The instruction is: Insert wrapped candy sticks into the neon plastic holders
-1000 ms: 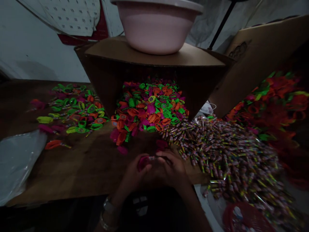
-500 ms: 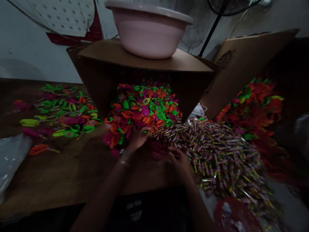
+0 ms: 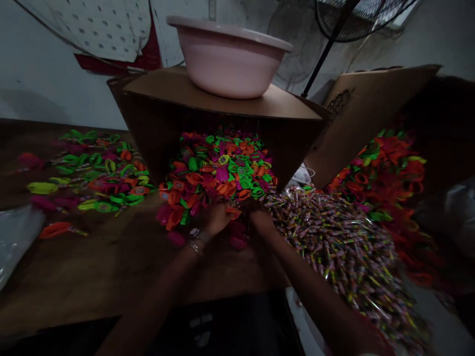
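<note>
A heap of small green, orange and pink plastic toy watches [image 3: 218, 170] spills out of an open cardboard box [image 3: 156, 123] onto the wooden table [image 3: 111, 267]. My left hand [image 3: 217, 217], with bangles on the wrist, reaches into the near edge of that heap with its fingers curled around an orange piece. My right hand [image 3: 260, 217] is stretched forward beside it, at the seam between the heap and a large pile of wrapped candy sticks [image 3: 334, 237]. Its fingers are dark and partly hidden. A few loose pink pieces [image 3: 237, 241] lie under my wrists.
A pink plastic basin [image 3: 230, 59] stands on top of the box. More toy watches lie spread at the left [image 3: 96, 168] and heaped at the right [image 3: 389, 163]. A clear plastic bag [image 3: 15, 242] lies at the left edge. A fan [image 3: 356, 20] stands behind.
Both hands left my lap area, where they held a pink piece together, and reached forward. The left went into the toy heap first; the right has now moved up beside it.
</note>
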Demonstrator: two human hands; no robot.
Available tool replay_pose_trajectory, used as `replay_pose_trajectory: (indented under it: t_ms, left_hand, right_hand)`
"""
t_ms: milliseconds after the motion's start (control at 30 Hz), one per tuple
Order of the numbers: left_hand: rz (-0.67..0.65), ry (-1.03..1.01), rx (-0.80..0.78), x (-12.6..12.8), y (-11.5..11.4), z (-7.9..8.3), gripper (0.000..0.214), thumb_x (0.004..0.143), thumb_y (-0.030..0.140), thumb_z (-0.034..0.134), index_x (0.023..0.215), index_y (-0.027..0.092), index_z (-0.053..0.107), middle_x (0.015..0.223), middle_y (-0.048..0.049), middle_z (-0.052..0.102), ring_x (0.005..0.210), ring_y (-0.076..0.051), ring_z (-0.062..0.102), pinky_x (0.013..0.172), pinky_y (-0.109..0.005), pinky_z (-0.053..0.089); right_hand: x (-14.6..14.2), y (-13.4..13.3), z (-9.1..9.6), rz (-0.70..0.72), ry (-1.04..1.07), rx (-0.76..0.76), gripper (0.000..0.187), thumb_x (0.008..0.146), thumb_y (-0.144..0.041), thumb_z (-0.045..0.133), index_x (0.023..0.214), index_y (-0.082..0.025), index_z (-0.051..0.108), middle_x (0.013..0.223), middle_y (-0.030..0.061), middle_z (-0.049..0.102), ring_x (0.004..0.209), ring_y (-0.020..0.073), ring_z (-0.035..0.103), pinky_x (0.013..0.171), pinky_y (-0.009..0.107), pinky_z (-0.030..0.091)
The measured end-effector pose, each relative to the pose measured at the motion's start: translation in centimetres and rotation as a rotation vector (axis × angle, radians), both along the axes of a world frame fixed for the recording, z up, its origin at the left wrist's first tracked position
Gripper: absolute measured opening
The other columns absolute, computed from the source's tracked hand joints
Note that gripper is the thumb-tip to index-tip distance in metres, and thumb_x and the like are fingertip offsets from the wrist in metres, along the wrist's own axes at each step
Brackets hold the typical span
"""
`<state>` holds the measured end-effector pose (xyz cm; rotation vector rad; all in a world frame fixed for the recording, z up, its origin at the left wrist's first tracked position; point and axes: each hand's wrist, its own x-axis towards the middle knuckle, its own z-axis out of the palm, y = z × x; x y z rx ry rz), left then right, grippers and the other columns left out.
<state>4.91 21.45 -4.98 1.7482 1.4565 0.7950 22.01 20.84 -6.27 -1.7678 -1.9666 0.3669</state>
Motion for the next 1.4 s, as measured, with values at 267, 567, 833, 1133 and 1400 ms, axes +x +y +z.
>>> replay_pose_trajectory:
  t_ms: [267, 567, 833, 1133, 1400]
  left_hand:
    - [-0.007, -0.836, -0.401, -2.8, -6.5, 0.3, 0.027, 0.078, 0.037, 0.059, 0.09, 0.015, 0.067, 0.106, -0.0107, 0.07, 0.097, -0.024, 0.066, 0.085, -0.036, 0.053]
    - [0.116, -1.004, -0.377, -1.9, -10.6, 0.9, 0.05, 0.056, 0.023, 0.079, 0.102, 0.019, 0.059, 0.094, -0.0027, 0.066, 0.087, -0.019, 0.064, 0.081, -0.035, 0.052]
    - [-0.127, -0.587, -0.248, -2.0, -11.5, 3.0, 0.031, 0.061, 0.022, 0.071, 0.087, 0.017, 0.056, 0.079, 0.002, 0.06, 0.07, -0.013, 0.054, 0.064, -0.022, 0.043]
    - [-0.276, -0.442, -0.19, -2.2, -10.8, 3.5, 0.026, 0.065, 0.023, 0.068, 0.086, 0.017, 0.055, 0.078, 0.0024, 0.056, 0.071, -0.013, 0.049, 0.065, -0.022, 0.04]
    - [-0.22, -0.46, -0.253, -2.0, -10.8, 1.9, 0.031, 0.078, 0.047, 0.056, 0.089, 0.018, 0.058, 0.081, -0.0006, 0.061, 0.076, -0.017, 0.054, 0.067, -0.025, 0.043]
  right_hand:
    - [-1.2, -4.3, 0.6, 0.005, 0.355, 0.142, 0.015, 0.081, -0.021, 0.05, 0.093, -0.016, 0.057, 0.085, 0.0081, 0.068, 0.079, 0.0196, 0.064, 0.074, 0.031, 0.05]
    - [-3.5, -13.6, 1.2, -0.201, 0.954, 0.059, 0.023, 0.074, -0.04, 0.064, 0.084, -0.02, 0.07, 0.081, 0.0043, 0.071, 0.072, 0.0185, 0.063, 0.066, 0.03, 0.051]
    - [-2.9, -12.8, 4.7, 0.086, 0.964, 0.015, 0.023, 0.081, -0.044, 0.06, 0.088, -0.021, 0.062, 0.076, -0.0001, 0.063, 0.067, 0.0135, 0.059, 0.064, 0.025, 0.049]
    - [-2.4, -12.0, 5.0, 0.249, 0.778, 0.025, 0.014, 0.087, -0.032, 0.051, 0.091, -0.022, 0.06, 0.086, 0.0026, 0.065, 0.082, 0.0157, 0.061, 0.074, 0.026, 0.048]
    - [-2.5, -12.1, 4.1, 0.23, 0.592, 0.074, 0.013, 0.087, -0.019, 0.048, 0.09, -0.02, 0.061, 0.085, 0.0024, 0.066, 0.083, 0.0159, 0.06, 0.075, 0.026, 0.046]
